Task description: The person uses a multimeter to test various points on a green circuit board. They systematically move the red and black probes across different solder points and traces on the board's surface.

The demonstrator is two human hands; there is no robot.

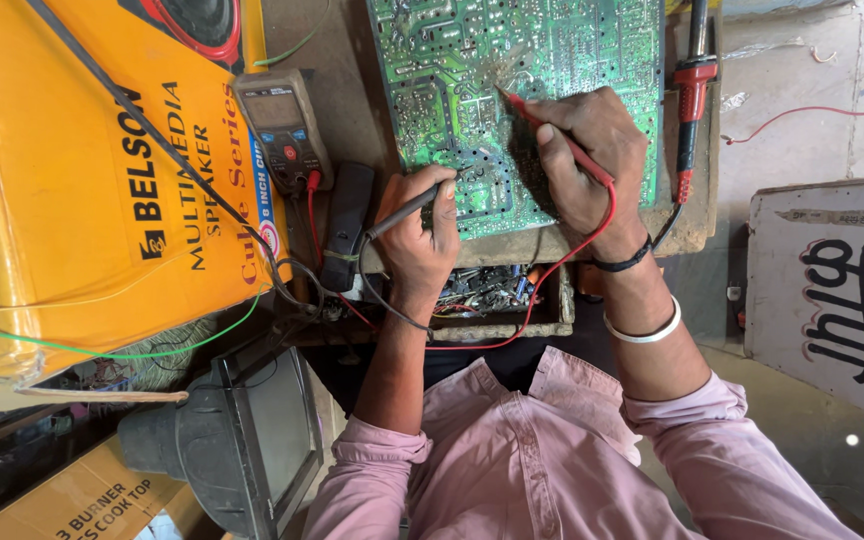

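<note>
Fingers (552,135) closed around red probe (562,140)

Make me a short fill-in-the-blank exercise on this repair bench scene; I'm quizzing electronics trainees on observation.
1. The right hand presses a ____ probe onto the green circuit board.
2. The left hand holds a ____ probe.
3. The multimeter lies beside a ____ cardboard box.
4. A soldering iron with a red grip lies at the board's ____ edge.

Missing words: red; black; yellow; right

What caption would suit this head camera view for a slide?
Left hand holds a black probe and right hand a red probe on a green circuit board, multimeter alongside.
</note>
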